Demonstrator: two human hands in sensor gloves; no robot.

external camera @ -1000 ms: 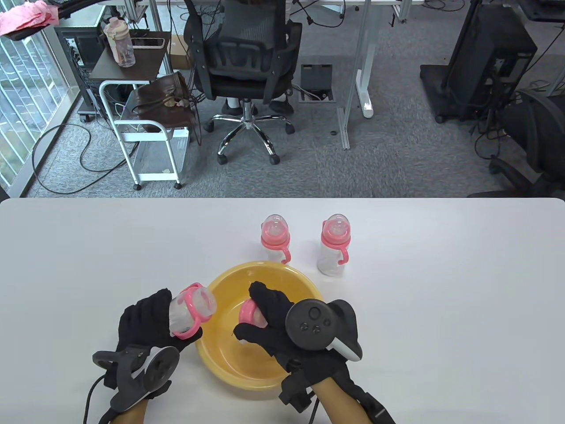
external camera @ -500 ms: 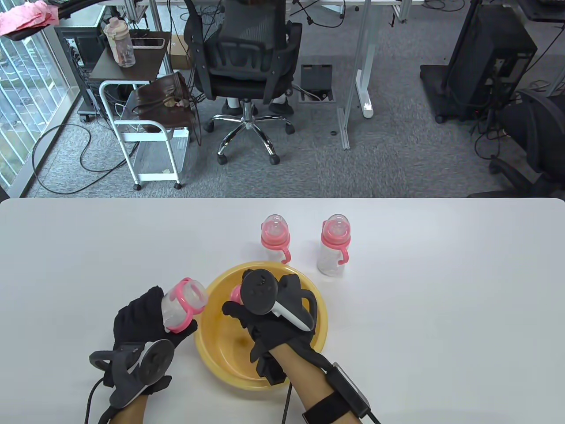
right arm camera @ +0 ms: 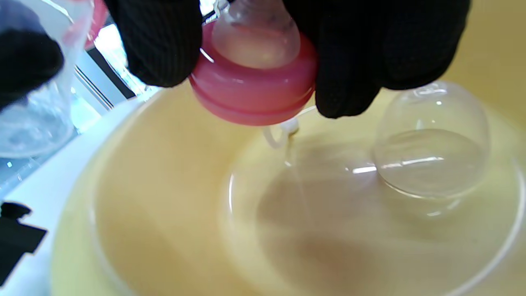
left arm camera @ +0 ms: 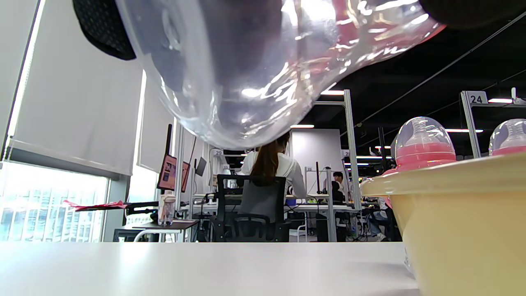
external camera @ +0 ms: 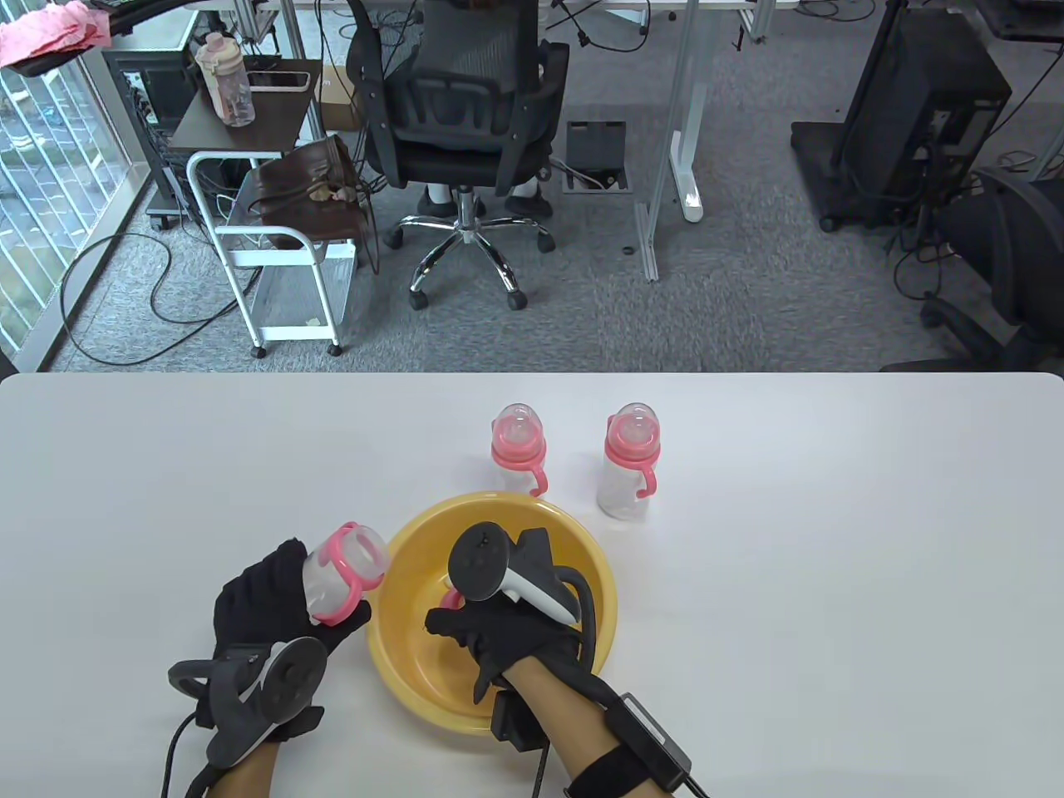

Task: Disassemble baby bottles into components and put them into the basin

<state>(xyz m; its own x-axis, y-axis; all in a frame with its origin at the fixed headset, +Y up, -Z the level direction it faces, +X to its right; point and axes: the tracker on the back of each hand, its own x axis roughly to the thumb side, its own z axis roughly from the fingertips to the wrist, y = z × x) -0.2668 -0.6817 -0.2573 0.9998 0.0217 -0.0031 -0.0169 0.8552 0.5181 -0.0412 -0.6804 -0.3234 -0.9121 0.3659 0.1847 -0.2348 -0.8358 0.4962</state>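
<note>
My left hand [external camera: 266,607] grips a clear bottle body [external camera: 341,573] with a pink handle ring, open mouth tilted up, just left of the yellow basin [external camera: 582,549]. That bottle body [left arm camera: 246,70] fills the top of the left wrist view. My right hand [external camera: 490,632] is inside the basin, fingers curled round the pink screw collar with its teat [right arm camera: 254,78]. The collar hangs low over the basin floor [right arm camera: 172,213]. A clear dome cap [right arm camera: 431,139] lies in the basin. Two whole bottles [external camera: 517,445] [external camera: 630,457] stand behind the basin.
The white table [external camera: 831,540] stretches wide on both sides. Its far edge runs behind the two bottles. Beyond it stand an office chair [external camera: 465,108] and a white cart [external camera: 274,249] on the floor.
My right hand has swung from beside the left hand into the basin and sunk lower with the pink collar. The left hand with the bottle body shifted slightly left.
</note>
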